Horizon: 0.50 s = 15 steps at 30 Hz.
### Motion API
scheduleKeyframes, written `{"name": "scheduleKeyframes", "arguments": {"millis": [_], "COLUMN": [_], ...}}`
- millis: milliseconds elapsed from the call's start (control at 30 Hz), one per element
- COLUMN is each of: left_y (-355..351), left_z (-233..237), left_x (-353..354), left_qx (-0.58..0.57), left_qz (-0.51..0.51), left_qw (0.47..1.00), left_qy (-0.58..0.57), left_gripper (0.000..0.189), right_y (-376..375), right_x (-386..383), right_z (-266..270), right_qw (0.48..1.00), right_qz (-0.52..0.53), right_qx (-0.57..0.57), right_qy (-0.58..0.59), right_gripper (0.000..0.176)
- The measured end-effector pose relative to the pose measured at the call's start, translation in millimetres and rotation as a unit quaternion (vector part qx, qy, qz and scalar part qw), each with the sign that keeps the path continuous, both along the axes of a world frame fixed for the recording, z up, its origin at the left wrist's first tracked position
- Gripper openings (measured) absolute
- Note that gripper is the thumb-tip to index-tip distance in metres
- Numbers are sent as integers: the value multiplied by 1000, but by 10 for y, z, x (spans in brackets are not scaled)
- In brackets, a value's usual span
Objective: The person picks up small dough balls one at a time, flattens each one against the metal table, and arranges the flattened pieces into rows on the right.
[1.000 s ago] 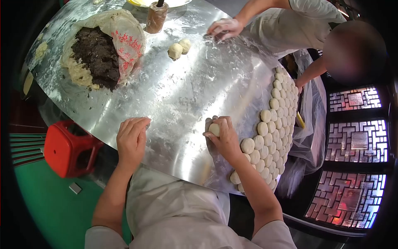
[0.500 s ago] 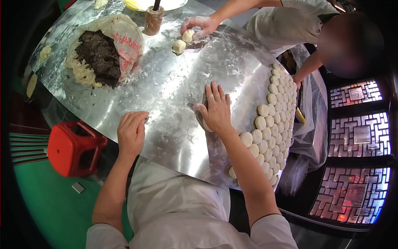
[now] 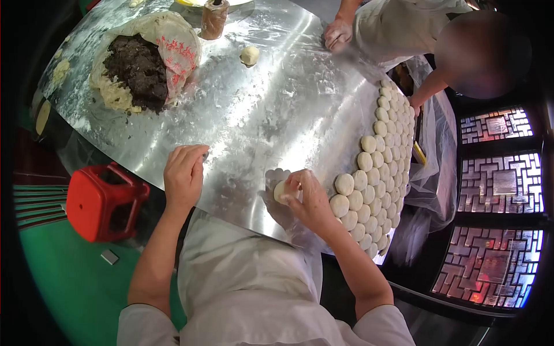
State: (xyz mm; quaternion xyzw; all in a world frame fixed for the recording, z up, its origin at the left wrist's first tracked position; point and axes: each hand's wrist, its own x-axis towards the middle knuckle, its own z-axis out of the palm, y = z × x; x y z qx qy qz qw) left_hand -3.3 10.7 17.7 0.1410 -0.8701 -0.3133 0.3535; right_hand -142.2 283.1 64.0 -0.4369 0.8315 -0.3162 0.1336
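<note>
My right hand [image 3: 310,203] is by the front of the metal table, its bent fingers and thumb gripping the edge of a pale, round dough piece [image 3: 284,192]. At the near left table edge, my left hand [image 3: 184,175] has its fingers curled and pressed together, and whatever may be inside is hidden. Right of my right hand, flattened dough rounds [image 3: 369,196] lie in close rows. One dough ball [image 3: 249,55] rests alone toward the far side.
An open plastic bag of dark filling [image 3: 135,72] lies at the left of the metal table [image 3: 231,132]. Behind it stands a brown cylindrical container [image 3: 214,20]. A co-worker's hand [image 3: 337,34] is at the far edge. A red stool [image 3: 95,202] stands at floor left.
My right hand has gone from lying flat with spread fingers to gripping the dough piece, nearer to me. The co-worker's hand has moved right, and one of two dough balls there has left its spot.
</note>
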Motion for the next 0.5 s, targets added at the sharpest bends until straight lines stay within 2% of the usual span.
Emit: {"name": "scheduleKeyframes", "arguments": {"millis": [67, 133, 167, 233, 367, 467, 500], "left_y": [9, -6, -12, 11, -6, -3, 6], "left_z": [7, 5, -14, -27, -11, -7, -3], "left_x": [14, 9, 2, -1, 5, 22, 1], "left_qx": [9, 15, 6, -2, -4, 0, -2], "left_qz": [-4, -4, -1, -1, 0, 7, 5], "left_qw": [1000, 1000, 1000, 1000, 1000, 1000, 1000], "left_qy": [-13, -22, -14, -4, -11, -14, -15], "left_gripper": [20, 20, 20, 21, 20, 20, 19], "right_y": [-87, -353, -482, -615, -467, -58, 64], "right_x": [-47, -71, -75, -95, -235, -110, -9], "right_z": [-10, 17, -101, -418, -429, -239, -237], "right_qw": [999, 993, 993, 959, 972, 956, 986], "right_qz": [-29, -39, -40, -58, -33, -1, -19], "right_qx": [10, 10, 9, 37, 51, 119, 109], "right_qy": [-37, 108, 107, 275, 227, 270, 122], "right_gripper": [36, 46, 46, 64, 72, 63, 58]}}
